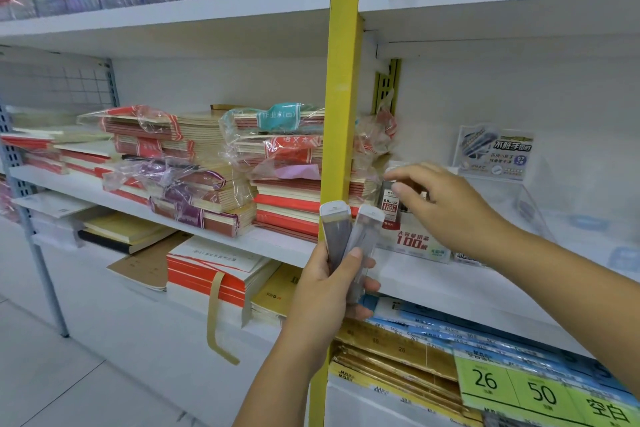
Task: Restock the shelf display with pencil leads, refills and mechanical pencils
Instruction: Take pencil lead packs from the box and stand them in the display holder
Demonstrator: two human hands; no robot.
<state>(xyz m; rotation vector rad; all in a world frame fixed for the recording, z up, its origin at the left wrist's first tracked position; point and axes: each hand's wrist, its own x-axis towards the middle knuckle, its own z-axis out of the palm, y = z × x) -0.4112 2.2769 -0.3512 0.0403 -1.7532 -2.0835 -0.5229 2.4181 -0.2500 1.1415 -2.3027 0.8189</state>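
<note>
Left hand point(325, 284) is clenched around two long clear lead cases point(349, 236), white caps up, fanned apart in a V in front of the yellow post point(341, 97). Over to the right hand point(446, 204): thumb and forefinger curl in and pinch the top of a small lead pack point(390, 206), which stands upright in the white display box point(415, 243). That box sits at the left end of the shelf point(433, 284), close to its front edge and just beside the post. Further back on the same shelf, a clear stand with a printed card point(495, 152) is up against the back wall. Left of the post, wrapped stacks of notebooks point(214, 177) crowd the neighbouring shelf. Down at the lower right, green price tags point(519, 388) read 26 and 50.
</note>
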